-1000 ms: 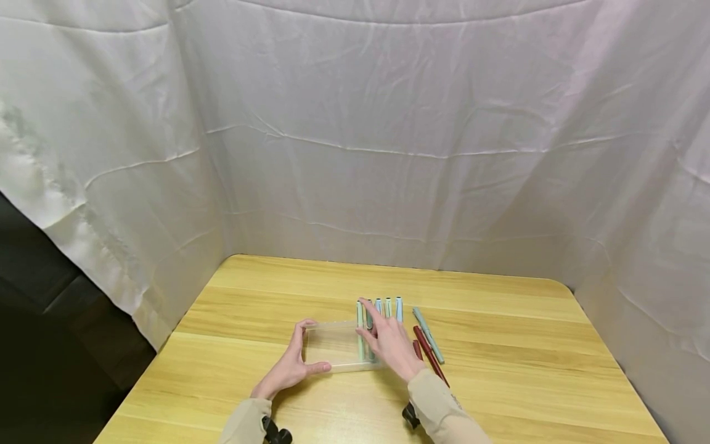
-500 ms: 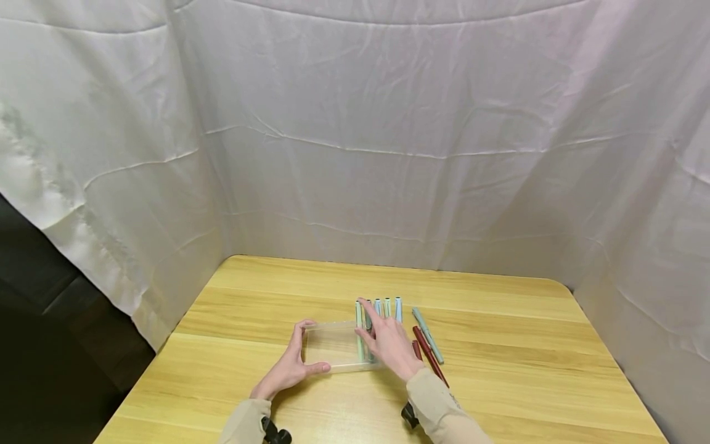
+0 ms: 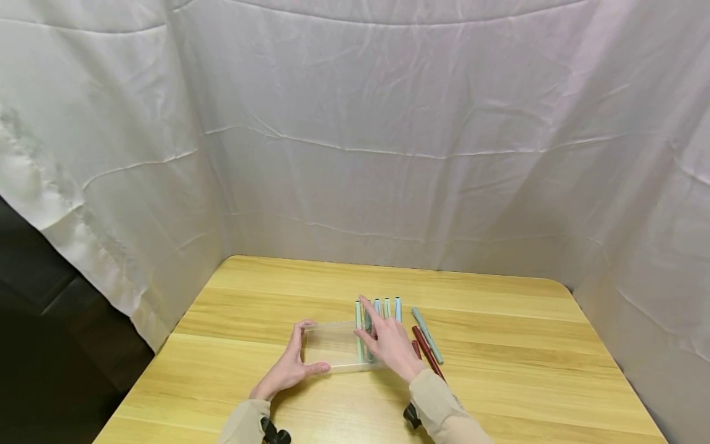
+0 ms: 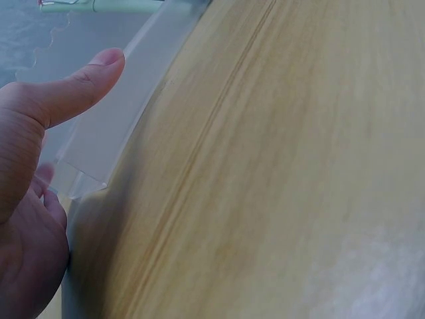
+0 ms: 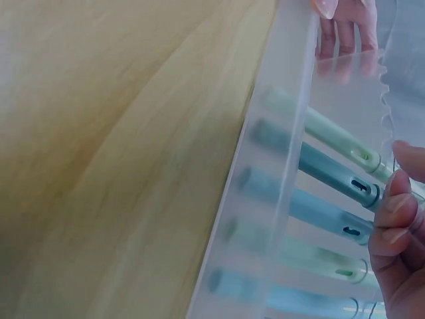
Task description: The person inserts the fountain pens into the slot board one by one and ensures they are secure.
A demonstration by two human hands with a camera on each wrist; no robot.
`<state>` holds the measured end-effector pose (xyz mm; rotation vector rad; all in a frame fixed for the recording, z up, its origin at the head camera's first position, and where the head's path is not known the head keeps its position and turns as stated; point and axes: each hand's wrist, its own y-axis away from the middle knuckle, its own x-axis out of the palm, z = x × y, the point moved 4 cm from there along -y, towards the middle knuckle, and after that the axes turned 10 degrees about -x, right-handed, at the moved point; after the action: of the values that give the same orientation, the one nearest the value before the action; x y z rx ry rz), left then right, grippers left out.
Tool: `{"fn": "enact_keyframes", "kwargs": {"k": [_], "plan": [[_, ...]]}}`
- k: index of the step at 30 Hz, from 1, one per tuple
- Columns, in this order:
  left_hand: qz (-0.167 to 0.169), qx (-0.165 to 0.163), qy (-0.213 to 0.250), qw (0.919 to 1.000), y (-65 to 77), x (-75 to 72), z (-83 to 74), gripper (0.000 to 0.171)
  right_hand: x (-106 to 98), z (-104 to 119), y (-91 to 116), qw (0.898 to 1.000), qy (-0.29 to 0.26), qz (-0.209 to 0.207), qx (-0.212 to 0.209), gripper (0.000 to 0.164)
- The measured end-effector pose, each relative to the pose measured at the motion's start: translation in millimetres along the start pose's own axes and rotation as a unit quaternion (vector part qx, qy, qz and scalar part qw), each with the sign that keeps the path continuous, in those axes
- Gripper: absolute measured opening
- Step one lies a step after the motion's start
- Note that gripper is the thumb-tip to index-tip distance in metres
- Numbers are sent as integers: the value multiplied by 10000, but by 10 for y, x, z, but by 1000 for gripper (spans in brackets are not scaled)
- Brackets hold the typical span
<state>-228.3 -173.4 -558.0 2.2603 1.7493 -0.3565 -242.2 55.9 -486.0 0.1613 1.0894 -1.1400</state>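
In the head view, my left hand (image 3: 291, 367) grips the left end of a clear plastic box (image 3: 333, 324), thumb on its front wall and fingers behind. The box has a scalloped divider, seen in the left wrist view beside a light green pen (image 4: 99, 5). Several green and blue pens lie side by side at the box's right end. My right hand (image 3: 391, 345) is over them, index finger stretched toward the far ends. In the right wrist view, its thumb and curled fingers hold a dark teal pen (image 5: 335, 174), next to a light green pen (image 5: 339, 138).
Right of the box lie a grey-green pen (image 3: 428, 335) and a dark red pen (image 3: 427, 351), with another red pen (image 3: 416, 349) partly behind the right hand. All rest on a wooden table (image 3: 527, 345). Pale curtains (image 3: 355, 185) hang around its back and sides.
Both hands keep almost the same place and the box stays put. The right index fingertip lifts or shifts very slightly at the pens' far ends.
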Motion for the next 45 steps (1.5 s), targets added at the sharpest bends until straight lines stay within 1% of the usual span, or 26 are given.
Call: {"fn": "enact_keyframes", "kwargs": {"k": [6,9,12,16,19,22,24,28,32,35,37,40,45], "plan": [[-28,-11,-65,10000,6,1,6,98,-99,-5,79,9992,-322,-222,-103,70],[-36,-37,-85,10000,5,5,5,98,-152,-42,142,9977,-448,-472,-175,67],[-45,-40,-85,9999,7,7,4,97,-214,-100,214,9949,-606,-785,-159,63],[-99,48,-143,9998,13,7,6,97,-279,-219,295,9909,-735,-1127,24,60],[-118,90,-164,9998,13,10,9,97,-313,-322,347,9873,-905,-1278,275,59],[-93,68,-136,9998,12,13,14,97,-355,-413,401,9807,-1214,-1411,590,58],[-68,29,-103,9999,11,14,17,97,-383,-473,441,9749,-1434,-1499,808,57],[-58,61,-120,9999,8,13,13,96,-439,-593,524,9627,-1753,-1721,1134,54],[-83,126,-142,9998,5,10,9,96,-479,-706,602,9485,-2087,-1916,1420,52],[-98,145,-132,9998,7,9,8,96,-495,-773,653,9364,-2382,-2002,1621,52],[-98,155,-101,9998,11,10,4,96,-498,-817,687,9303,-2509,-2029,1746,51],[-71,135,-81,9999,12,10,0,96,-503,-873,726,9241,-2613,-2058,1884,50],[-23,62,-92,9999,16,9,1,96,-510,-971,775,9168,-2703,-2057,2098,53]]}}
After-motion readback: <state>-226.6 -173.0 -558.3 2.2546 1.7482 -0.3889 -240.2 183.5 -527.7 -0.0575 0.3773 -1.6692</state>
